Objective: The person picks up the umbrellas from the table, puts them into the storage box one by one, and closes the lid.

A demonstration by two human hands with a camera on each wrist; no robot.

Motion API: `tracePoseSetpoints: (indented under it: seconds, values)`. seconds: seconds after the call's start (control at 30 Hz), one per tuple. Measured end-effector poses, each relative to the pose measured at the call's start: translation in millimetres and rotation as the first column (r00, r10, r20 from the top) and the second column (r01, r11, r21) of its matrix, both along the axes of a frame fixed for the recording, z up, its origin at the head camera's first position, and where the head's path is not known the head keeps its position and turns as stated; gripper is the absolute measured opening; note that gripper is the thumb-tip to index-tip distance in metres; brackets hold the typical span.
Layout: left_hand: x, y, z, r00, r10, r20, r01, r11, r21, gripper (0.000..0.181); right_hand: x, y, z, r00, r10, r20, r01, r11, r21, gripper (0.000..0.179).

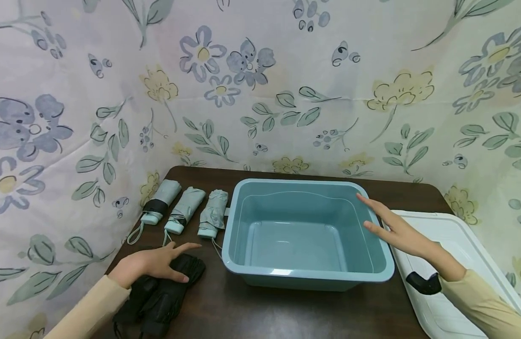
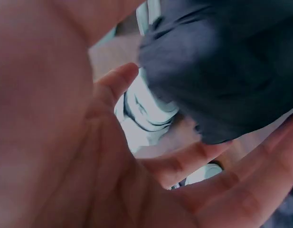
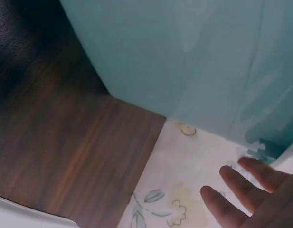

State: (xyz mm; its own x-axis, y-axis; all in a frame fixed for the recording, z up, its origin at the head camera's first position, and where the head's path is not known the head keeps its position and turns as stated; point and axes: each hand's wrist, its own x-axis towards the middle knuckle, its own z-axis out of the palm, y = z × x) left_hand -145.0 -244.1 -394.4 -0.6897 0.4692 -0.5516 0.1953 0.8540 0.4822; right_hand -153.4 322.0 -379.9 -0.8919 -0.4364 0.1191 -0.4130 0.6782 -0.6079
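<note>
My left hand [image 1: 154, 264] is over two black folded umbrellas [image 1: 169, 301] at the table's near left, its fingers spread and the thumb apart. In the left wrist view, dark umbrella fabric [image 2: 222, 71] lies just past the fingers; whether they touch it I cannot tell. A light blue plastic tub [image 1: 311, 271] stands upright in the middle. At its right rim is my right hand [image 1: 406, 235], fingers extended. The right wrist view shows those fingers [image 3: 241, 192] beside the tub's outer wall [image 3: 160, 57].
Three pale blue folded umbrellas [image 1: 186, 207] lie in a row left of the tub, with wrist cords. A white lid [image 1: 430, 228] rests on the right, beneath the right forearm. Floral cloth [image 1: 286, 117] hangs behind the dark wooden table [image 1: 286, 310].
</note>
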Motion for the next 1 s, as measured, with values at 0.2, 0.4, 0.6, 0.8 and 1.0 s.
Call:
tracePoseSetpoints:
  seconds: [0.2,0.4,0.6,0.8,1.0]
  values:
    - [12.4,3.3,-14.1,0.997,0.057,-0.044,-0.057,0.998,-0.01,0.08,0.5,-0.3,-3.2,1.0,-0.022,0.017,0.022,1.0,-0.005,0.064]
    - [18.0,9.3,-28.5,0.986,0.074,-0.151,-0.077,0.997,-0.014,0.071,1.0,-0.9,-4.2,0.999,-0.048,0.016,0.048,0.999,0.002,0.063]
    - [20.2,10.3,-30.4,0.981,0.082,-0.175,-0.084,0.996,-0.004,0.064,0.8,-1.6,-6.1,0.998,-0.041,0.053,0.044,0.998,-0.049,0.06]
    - [20.6,10.1,-26.9,0.988,0.056,-0.142,-0.054,0.998,0.015,0.052,0.9,-1.4,-8.5,0.997,-0.029,0.068,0.035,0.996,-0.081,0.058]
    - [18.0,10.8,-21.4,0.995,0.03,-0.095,-0.029,1.0,0.006,0.041,0.7,-1.0,-10.3,0.997,-0.022,0.069,0.028,0.995,-0.092,0.057]
